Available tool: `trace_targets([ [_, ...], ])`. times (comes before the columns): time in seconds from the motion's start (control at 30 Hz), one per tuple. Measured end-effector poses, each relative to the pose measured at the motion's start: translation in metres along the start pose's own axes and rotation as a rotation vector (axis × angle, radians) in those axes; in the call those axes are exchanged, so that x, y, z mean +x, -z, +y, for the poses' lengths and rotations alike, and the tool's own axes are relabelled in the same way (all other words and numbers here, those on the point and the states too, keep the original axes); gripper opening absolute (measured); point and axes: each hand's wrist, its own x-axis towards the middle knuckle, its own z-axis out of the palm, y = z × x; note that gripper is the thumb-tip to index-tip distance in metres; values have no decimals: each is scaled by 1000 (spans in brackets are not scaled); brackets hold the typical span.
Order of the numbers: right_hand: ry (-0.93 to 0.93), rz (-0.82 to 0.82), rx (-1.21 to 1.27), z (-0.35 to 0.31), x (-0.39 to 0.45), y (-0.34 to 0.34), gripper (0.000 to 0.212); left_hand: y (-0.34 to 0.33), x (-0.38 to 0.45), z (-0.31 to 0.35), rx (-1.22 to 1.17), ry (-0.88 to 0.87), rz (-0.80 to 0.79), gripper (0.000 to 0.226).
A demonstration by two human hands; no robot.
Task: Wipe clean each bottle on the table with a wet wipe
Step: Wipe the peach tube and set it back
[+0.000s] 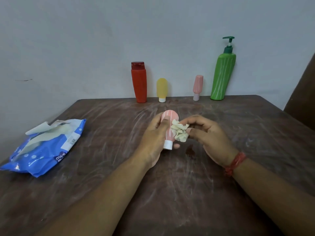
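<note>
Our left hand [154,137] gripped the light, likely slippery pink bottle [168,129] around its middle; beside it, our right hand [207,133] pinched the soft wipe [179,132].

**Table layout, head view**

Along the far edge of the table [102,167], against the wall [85,40], four bottles upright in a row. From left: flip-cap bottle [139,82]; just right of it, short tube [162,89] standing on its cap; farther right, past a gap, slim tube [197,86], also cap-down; at the right end, pump bottle [222,75], near the slim tube.

Mid-table, in front of that gap: held tube [168,128], cap toward the near side, in the left hand [153,140]. Crumpled wipe [179,132] against its right side, pinched by the right hand [209,138].

Far left, near the table's left edge: wipes pack [44,147], lying flat, flap up, well apart from the rest.
</note>
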Motion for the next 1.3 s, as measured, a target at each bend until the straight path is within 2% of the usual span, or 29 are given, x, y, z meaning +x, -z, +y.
trace_targets([
  [0.17,88,35,-379,2,1,-5,24,-3,2,-5,78,-30,-13,25],
  [0.3,198,105,-615,1,1,-7,23,-2,0,-6,68,-16,-116,29],
  [0.4,264,185,-746,-4,2,-3,19,1,0,-8,-5,29,-225,44],
  [0.5,274,291,-771,-6,6,4,16,0,-1,-10,-13,57,-318,53],
  [0.57,287,328,-822,-7,8,7,13,-2,-2,-10,-38,49,-318,49],
  [0.7,347,186,-858,-8,2,-3,17,-2,-2,-9,-81,9,-189,31],
  [0.77,351,158,-882,-6,1,-7,16,-2,-1,-10,-60,0,-174,29],
  [0.9,309,327,-891,-10,11,11,20,-3,0,-11,76,-21,-224,37],
  [0.93,299,322,-889,-11,11,13,21,-4,-1,-11,89,-28,-224,38],
  [1.07,309,65,-931,-7,2,0,22,-4,-1,-9,7,-48,-158,32],
  [1.1,320,54,-941,-6,2,-1,21,-4,-1,-9,9,-47,-158,32],
  [1.23,335,295,-917,-10,11,15,20,-5,-2,-10,126,-26,-235,36],
  [1.3,360,219,-910,-9,7,13,18,-5,-1,-10,85,-26,-208,35],
])
